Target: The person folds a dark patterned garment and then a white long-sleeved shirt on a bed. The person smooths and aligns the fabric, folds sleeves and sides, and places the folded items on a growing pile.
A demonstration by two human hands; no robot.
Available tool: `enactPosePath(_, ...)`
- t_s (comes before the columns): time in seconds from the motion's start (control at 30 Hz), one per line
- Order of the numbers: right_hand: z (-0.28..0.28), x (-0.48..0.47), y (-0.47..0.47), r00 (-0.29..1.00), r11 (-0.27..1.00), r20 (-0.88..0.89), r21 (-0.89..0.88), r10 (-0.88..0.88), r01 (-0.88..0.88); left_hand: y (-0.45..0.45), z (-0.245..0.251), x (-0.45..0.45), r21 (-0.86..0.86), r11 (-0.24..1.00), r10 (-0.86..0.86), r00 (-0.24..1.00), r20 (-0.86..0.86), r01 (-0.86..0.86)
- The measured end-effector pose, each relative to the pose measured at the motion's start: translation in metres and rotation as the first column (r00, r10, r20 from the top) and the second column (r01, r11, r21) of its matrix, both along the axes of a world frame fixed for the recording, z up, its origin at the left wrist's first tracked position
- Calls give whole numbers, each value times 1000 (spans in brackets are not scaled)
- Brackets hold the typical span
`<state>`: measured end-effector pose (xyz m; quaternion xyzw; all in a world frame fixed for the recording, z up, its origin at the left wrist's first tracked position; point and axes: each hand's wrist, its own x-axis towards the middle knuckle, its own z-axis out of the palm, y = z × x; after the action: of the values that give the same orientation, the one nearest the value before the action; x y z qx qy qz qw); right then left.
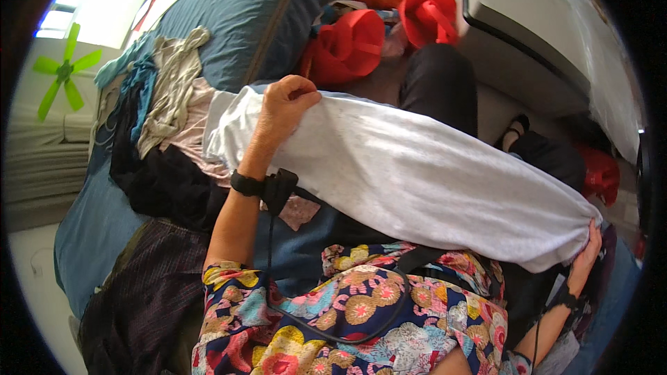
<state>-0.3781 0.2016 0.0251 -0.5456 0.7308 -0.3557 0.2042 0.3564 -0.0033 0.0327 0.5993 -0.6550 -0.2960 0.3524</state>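
Observation:
A light grey cloth garment [417,166] is stretched across my lap between both hands. My left hand [292,96] pinches its upper edge near the left end, thumb against fingers. At the far right end, my right hand [588,245] grips a bunched corner of the same garment, and folds gather towards that grip. The garment's left end rests over a pale pink cloth [193,127]. Which kind of garment it is, I cannot tell. Black straps with cables sit on both my wrists.
Beige [174,83] and black [167,179] clothes lie heaped on the blue-covered bed [229,15] at left. Red bags [346,47] stand on the floor ahead. A white cabinet [531,26] is at the upper right. A green fan [64,71] shows far left.

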Motion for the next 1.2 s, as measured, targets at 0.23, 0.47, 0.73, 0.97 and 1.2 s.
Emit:
enactPosePath(0.23, 9, 12, -8, 894, 978, 397, 102, -209, 184, 5, -9, 75, -219, 920, 352, 932, 85, -327)
enactPosePath(0.47, -1, 6, -11, 888, 942, 315, 88, -335, 324, 10, -26, 148, -38, 898, 383, 734, 560, -439)
enactPosePath(0.73, 2, 3, -11, 833, 955, 471, 90, -292, 283, 2, -30, 148, 22, 922, 340, 835, 432, -387)
enactPosePath(0.97, -9, -14, -8, 828, 922, 411, 112, -382, 371, -7, 5, 147, 201, 889, 449, 867, -215, -411)
enactPosePath(1.2, -17, -31, -4, 856, 958, 433, 89, -283, 272, 2, -6, 184, 168, 809, 582, 808, -94, -563)
